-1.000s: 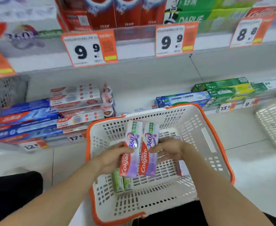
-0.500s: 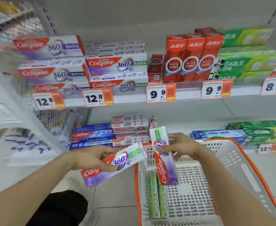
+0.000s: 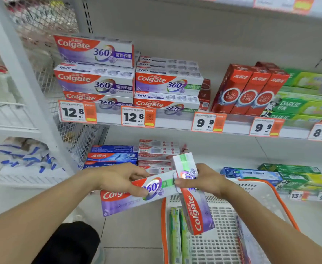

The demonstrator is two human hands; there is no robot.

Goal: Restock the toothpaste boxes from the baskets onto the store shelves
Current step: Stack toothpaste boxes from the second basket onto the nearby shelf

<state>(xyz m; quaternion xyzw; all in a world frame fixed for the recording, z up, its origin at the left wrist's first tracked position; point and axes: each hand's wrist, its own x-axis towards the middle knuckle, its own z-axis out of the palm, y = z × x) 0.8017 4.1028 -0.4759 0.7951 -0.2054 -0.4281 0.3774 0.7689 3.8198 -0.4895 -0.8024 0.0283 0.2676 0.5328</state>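
Observation:
My left hand (image 3: 121, 179) grips a Colgate 360 box (image 3: 137, 197) held nearly level, its red end to the left. My right hand (image 3: 206, 181) grips a second Colgate 360 box (image 3: 195, 208) held upright and tilted above the basket. The two boxes touch near their green ends. Below them sits the white basket with an orange rim (image 3: 266, 199), with green boxes (image 3: 175, 235) lying at its left side. On the middle shelf (image 3: 175, 127) stand stacks of Colgate 360 boxes (image 3: 167, 84) above the 12.8 price tags.
Red boxes (image 3: 249, 92) and green Darlie boxes (image 3: 299, 105) stand right of the Colgate stacks. The lower shelf holds blue boxes (image 3: 112, 156), white-red boxes (image 3: 157, 151) and green boxes (image 3: 297, 174). A wire mesh divider (image 3: 48, 77) and white post bound the left side.
Both hands lifted the two boxes out of the basket. The left box turned from upright to nearly level. The view tilted up, showing the middle shelf.

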